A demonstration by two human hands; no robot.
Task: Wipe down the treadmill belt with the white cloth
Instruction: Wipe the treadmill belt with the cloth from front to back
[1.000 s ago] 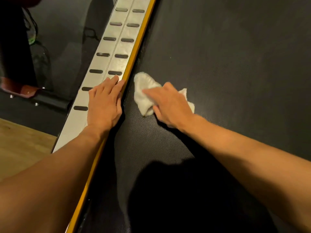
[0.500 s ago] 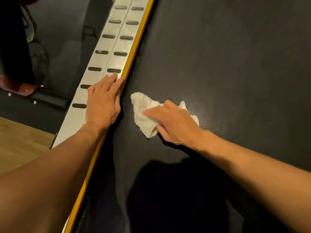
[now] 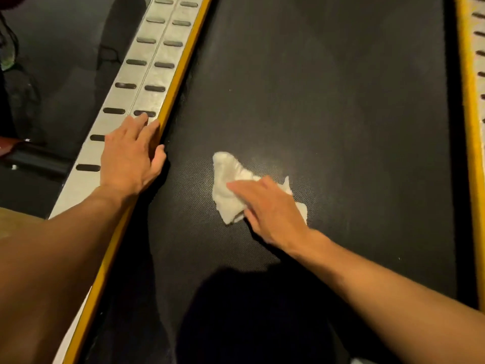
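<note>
The black treadmill belt (image 3: 328, 101) fills the middle of the head view. A crumpled white cloth (image 3: 227, 185) lies on it, left of centre. My right hand (image 3: 270, 208) presses flat on the cloth with straight fingers and covers its right part. My left hand (image 3: 131, 156) rests flat on the silver side rail (image 3: 147, 74), fingers straight, thumb over the yellow edge strip (image 3: 183, 61).
A second yellow strip and rail (image 3: 469, 127) border the belt at the right. Dark floor and a black base bar (image 3: 39, 158) lie left of the rail, with wooden floor (image 3: 15, 222) below. My shadow darkens the belt near the bottom.
My right hand has slid the cloth towards me and to the right, away from the yellow edge strip. My left hand stays on the rail.
</note>
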